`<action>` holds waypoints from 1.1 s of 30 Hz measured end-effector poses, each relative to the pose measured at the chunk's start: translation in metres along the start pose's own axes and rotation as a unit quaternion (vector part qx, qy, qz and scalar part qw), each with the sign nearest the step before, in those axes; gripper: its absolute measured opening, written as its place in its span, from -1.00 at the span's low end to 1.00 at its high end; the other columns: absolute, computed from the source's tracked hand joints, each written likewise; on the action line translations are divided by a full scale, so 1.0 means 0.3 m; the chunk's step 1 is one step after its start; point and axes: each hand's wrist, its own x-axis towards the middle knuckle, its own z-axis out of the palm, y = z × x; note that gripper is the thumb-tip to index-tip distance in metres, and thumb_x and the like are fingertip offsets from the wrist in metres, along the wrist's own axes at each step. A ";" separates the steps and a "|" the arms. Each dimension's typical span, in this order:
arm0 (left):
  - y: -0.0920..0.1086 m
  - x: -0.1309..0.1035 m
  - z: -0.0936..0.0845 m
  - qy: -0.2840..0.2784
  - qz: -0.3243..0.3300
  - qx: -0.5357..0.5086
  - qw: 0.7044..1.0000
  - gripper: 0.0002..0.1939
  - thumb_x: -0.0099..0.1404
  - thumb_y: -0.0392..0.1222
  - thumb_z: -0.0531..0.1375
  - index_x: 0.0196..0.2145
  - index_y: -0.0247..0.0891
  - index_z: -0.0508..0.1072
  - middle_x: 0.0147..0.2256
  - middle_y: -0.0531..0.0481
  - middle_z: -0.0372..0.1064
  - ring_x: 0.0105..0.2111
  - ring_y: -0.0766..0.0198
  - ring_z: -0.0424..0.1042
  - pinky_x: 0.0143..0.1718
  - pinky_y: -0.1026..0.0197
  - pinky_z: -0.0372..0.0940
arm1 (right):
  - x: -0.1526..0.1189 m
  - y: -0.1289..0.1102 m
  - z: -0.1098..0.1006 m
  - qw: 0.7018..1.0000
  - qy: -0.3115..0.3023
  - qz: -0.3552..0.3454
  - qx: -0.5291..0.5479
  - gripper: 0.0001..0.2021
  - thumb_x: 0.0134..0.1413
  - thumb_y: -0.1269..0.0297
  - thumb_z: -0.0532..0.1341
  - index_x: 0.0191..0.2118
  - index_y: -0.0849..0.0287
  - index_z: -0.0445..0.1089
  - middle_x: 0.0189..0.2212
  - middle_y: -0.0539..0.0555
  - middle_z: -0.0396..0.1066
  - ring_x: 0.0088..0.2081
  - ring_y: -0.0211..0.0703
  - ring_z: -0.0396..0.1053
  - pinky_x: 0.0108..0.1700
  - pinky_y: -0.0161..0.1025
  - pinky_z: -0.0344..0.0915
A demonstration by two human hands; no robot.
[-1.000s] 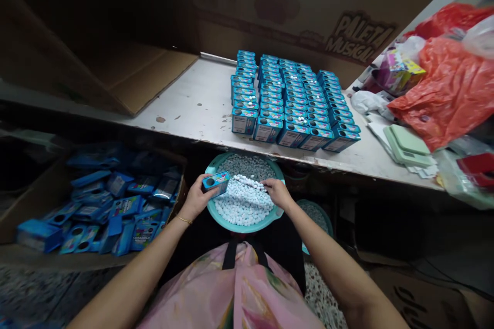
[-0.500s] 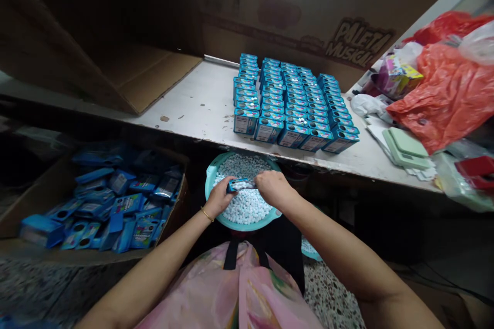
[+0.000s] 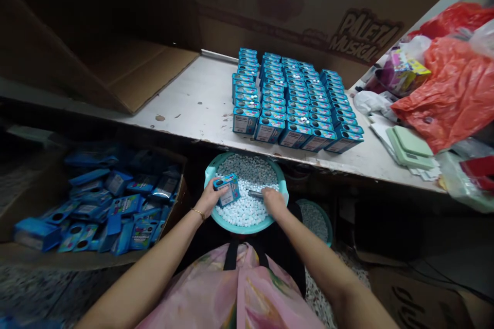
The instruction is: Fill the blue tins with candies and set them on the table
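My left hand [image 3: 209,197] is closed round a small blue candy box [image 3: 227,189], its printed side turned toward me, over the left part of a turquoise basin [image 3: 209,170]. Small white candies [image 3: 247,209] fill that basin. On its right side my right hand [image 3: 275,202] grips a small metal scoop [image 3: 255,194], which rests low at the candies. How much candy the scoop carries I cannot tell.
Rows of blue boxes [image 3: 295,108] stand on the white table [image 3: 181,108]. A carton [image 3: 179,211] of jumbled blue boxes is at left. A second basin [image 3: 329,229] of candies sits low at right. A green scale [image 3: 411,146] and red plastic bags [image 3: 455,97] lie right.
My right hand has moved from the box's opening down and right to the candies with the scoop. The box in my left hand has tipped from lying to showing its printed face.
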 end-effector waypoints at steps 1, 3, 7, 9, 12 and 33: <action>-0.008 0.006 0.007 -0.006 -0.017 -0.020 1.000 -0.42 -0.10 -0.10 0.32 -0.13 -0.23 0.20 -0.27 -0.02 0.37 -0.29 0.21 0.42 -0.22 0.09 0.34 | 0.027 -0.039 0.040 1.000 0.011 -0.006 0.018 -0.61 0.11 0.52 -0.13 -0.07 0.16 0.33 -0.15 0.13 0.41 -0.11 -0.19 0.33 -0.17 -0.33 0.22; -0.011 0.012 0.021 -0.018 -0.040 -0.034 0.998 -0.42 -0.08 -0.09 0.31 -0.12 -0.21 0.18 -0.25 -0.04 0.36 -0.29 0.21 0.43 -0.24 0.08 0.35 | 0.073 -0.107 0.093 0.998 0.028 -0.016 0.048 -0.59 0.11 0.51 -0.12 -0.04 0.08 0.32 -0.12 0.08 0.41 -0.10 -0.19 0.33 -0.16 -0.32 0.23; 0.029 -0.022 0.020 -0.052 -0.043 -0.032 0.997 -0.43 -0.03 -0.08 0.28 -0.09 -0.19 0.16 -0.20 -0.06 0.36 -0.24 0.20 0.43 -0.21 0.08 0.34 | 0.123 -0.139 0.120 0.986 0.059 -0.026 0.152 -0.63 0.08 0.47 -0.05 -0.10 0.07 0.39 -0.15 0.05 0.44 -0.12 -0.12 0.36 -0.18 -0.31 0.25; 0.060 -0.052 -0.002 -0.059 -0.009 -0.014 0.998 -0.43 0.00 -0.07 0.27 -0.06 -0.19 0.17 -0.18 -0.05 0.36 -0.22 0.22 0.41 -0.17 0.10 0.32 | 0.124 -0.107 0.117 0.975 0.072 -0.029 0.210 -0.65 0.09 0.44 -0.04 -0.13 0.10 0.41 -0.18 0.05 0.46 -0.14 -0.13 0.37 -0.18 -0.33 0.25; 0.103 -0.086 -0.052 -0.029 0.069 0.050 0.996 -0.44 0.00 -0.06 0.26 -0.05 -0.21 0.19 -0.20 -0.01 0.36 -0.21 0.25 0.39 -0.13 0.14 0.28 | 0.105 -0.038 0.097 0.960 0.086 -0.034 0.265 -0.69 0.08 0.41 0.00 -0.13 0.12 0.42 -0.19 0.05 0.46 -0.15 -0.16 0.38 -0.17 -0.33 0.26; 0.091 -0.082 0.065 -0.047 0.232 0.368 0.899 -0.60 0.05 -0.26 0.15 -0.10 -0.19 0.25 -0.21 -0.02 0.32 -0.16 0.17 0.33 -0.09 0.11 0.20 | -0.171 -0.062 -0.412 0.984 0.080 -0.142 -0.072 -0.75 0.04 0.48 0.00 -0.29 0.18 0.41 -0.26 0.17 0.42 -0.23 -0.14 0.38 -0.27 -0.31 0.21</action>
